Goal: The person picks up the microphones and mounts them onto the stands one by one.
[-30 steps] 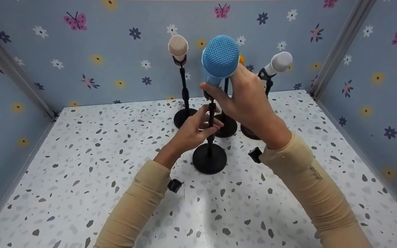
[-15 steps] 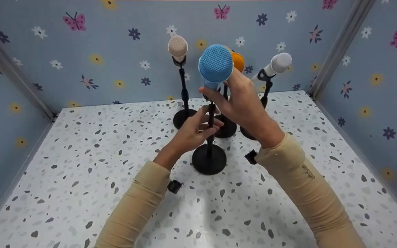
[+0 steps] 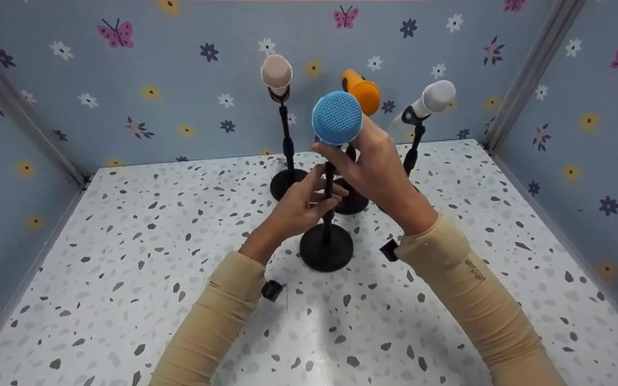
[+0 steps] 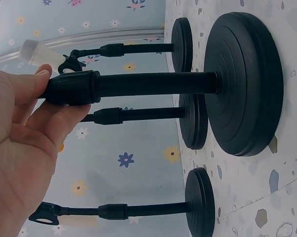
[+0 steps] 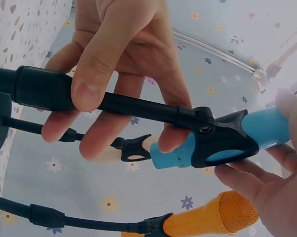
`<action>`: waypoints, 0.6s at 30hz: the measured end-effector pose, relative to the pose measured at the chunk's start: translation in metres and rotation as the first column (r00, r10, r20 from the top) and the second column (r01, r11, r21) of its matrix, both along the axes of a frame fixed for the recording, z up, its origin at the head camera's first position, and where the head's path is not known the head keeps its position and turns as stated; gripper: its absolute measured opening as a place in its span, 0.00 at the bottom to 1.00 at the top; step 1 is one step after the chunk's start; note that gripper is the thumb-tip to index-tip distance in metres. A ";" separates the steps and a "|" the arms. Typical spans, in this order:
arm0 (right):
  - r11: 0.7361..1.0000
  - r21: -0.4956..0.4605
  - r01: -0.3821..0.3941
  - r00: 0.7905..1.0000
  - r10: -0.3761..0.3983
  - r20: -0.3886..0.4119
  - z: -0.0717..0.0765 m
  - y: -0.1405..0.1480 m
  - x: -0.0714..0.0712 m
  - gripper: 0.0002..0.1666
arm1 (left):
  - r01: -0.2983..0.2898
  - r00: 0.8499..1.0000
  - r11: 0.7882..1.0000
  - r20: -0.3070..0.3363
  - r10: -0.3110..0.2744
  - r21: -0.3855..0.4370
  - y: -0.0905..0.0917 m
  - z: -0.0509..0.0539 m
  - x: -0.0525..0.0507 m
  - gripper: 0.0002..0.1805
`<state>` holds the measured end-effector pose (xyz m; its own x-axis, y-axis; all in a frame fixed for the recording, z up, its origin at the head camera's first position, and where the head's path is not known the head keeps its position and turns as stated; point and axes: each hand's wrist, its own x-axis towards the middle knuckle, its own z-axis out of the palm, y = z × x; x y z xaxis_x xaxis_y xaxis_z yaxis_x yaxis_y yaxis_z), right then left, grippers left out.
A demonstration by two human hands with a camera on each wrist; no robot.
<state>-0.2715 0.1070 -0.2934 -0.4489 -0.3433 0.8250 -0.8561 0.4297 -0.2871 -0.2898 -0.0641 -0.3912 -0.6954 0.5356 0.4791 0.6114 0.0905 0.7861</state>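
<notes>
A blue microphone (image 3: 337, 117) sits in the black clip (image 5: 222, 140) of a desk stand, whose round base (image 3: 326, 247) rests on the speckled table. My right hand (image 3: 381, 169) grips the microphone's body just behind its mesh head. Lower down, my left hand (image 3: 301, 206) holds the stand's pole (image 4: 153, 84) between thumb and fingers. In the right wrist view the microphone's tail end (image 5: 175, 152) sticks out past the clip, near the left hand's fingertips. The left wrist view does not show the blue microphone.
Close behind stand an orange microphone (image 3: 365, 96), a beige microphone (image 3: 277, 72) to the left and a white microphone (image 3: 438, 96) to the right, each on a black stand. Blue flowered panels (image 3: 180, 80) enclose the back and sides of the table (image 3: 126, 279).
The blue microphone's head has moved down in the head view, and my right hand has come down and slightly left with it. The orange microphone is now uncovered. My left hand stays put.
</notes>
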 end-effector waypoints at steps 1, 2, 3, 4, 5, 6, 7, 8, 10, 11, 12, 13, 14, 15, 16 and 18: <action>1.000 -0.009 0.000 1.000 0.000 -0.017 -0.001 0.000 0.001 0.28 | -0.001 1.000 1.000 0.002 0.001 -0.002 0.000 0.000 0.000 0.24; 1.000 -0.017 -0.003 0.999 0.002 -0.033 -0.003 0.000 0.002 0.27 | -0.003 1.000 1.000 0.006 0.003 -0.006 0.000 -0.001 0.000 0.27; 1.000 -0.026 -0.012 0.999 0.011 -0.047 -0.005 0.000 0.002 0.26 | -0.006 1.000 1.000 0.008 0.006 -0.012 -0.001 -0.001 0.000 0.30; 0.999 -0.034 -0.021 0.998 0.019 -0.061 -0.007 0.001 0.003 0.26 | -0.008 1.000 1.000 0.012 0.009 -0.018 -0.001 -0.001 0.001 0.34; 0.999 -0.040 -0.031 0.997 0.028 -0.075 -0.009 0.001 0.004 0.26 | -0.010 1.000 1.000 0.017 0.011 -0.023 -0.001 -0.001 0.001 0.38; 0.998 -0.047 -0.045 0.996 0.041 -0.085 -0.011 0.002 0.005 0.26 | -0.013 1.000 0.999 0.019 0.014 -0.030 -0.001 -0.001 0.001 0.42; 0.997 -0.048 -0.052 0.995 0.047 -0.093 -0.013 0.002 0.005 0.27 | -0.019 1.000 0.999 0.020 0.020 -0.039 -0.001 -0.001 0.001 0.44; 0.997 -0.048 -0.058 0.994 0.053 -0.100 -0.014 0.002 0.005 0.28 | -0.025 0.999 0.999 0.019 0.026 -0.046 -0.002 -0.001 0.001 0.45; 0.997 -0.046 -0.059 0.993 0.054 -0.109 -0.014 0.002 0.005 0.28 | -0.030 0.999 0.998 0.018 0.031 -0.051 -0.001 -0.001 0.002 0.46; 0.997 -0.044 -0.058 0.992 0.053 -0.112 -0.014 0.002 0.005 0.28 | -0.031 0.999 0.998 0.019 0.032 -0.050 -0.001 -0.001 0.002 0.46; 0.998 -0.043 -0.053 0.992 0.047 -0.113 -0.013 0.002 0.004 0.28 | -0.033 0.999 0.998 0.018 0.034 -0.049 -0.001 -0.001 0.002 0.45; 0.998 -0.040 -0.048 0.993 0.043 -0.114 -0.012 0.001 0.004 0.28 | -0.033 0.999 0.998 0.020 0.034 -0.044 -0.001 -0.001 0.002 0.45; 0.998 -0.041 -0.049 0.993 0.045 -0.114 -0.012 0.001 0.003 0.27 | -0.032 0.999 0.999 0.022 0.033 -0.037 -0.001 -0.002 0.002 0.44; 0.998 -0.041 -0.052 0.992 0.047 -0.114 -0.011 0.001 0.003 0.27 | -0.031 0.999 0.999 0.024 0.032 -0.032 -0.001 -0.002 0.002 0.44; 0.998 -0.041 -0.056 0.992 0.051 -0.116 -0.011 0.001 0.002 0.27 | -0.031 0.999 0.999 0.025 0.031 -0.028 -0.001 -0.001 0.002 0.43; 0.997 -0.045 -0.063 0.991 0.057 -0.121 -0.011 0.001 0.001 0.27 | -0.031 0.999 0.999 0.028 0.031 -0.024 -0.001 -0.001 0.002 0.42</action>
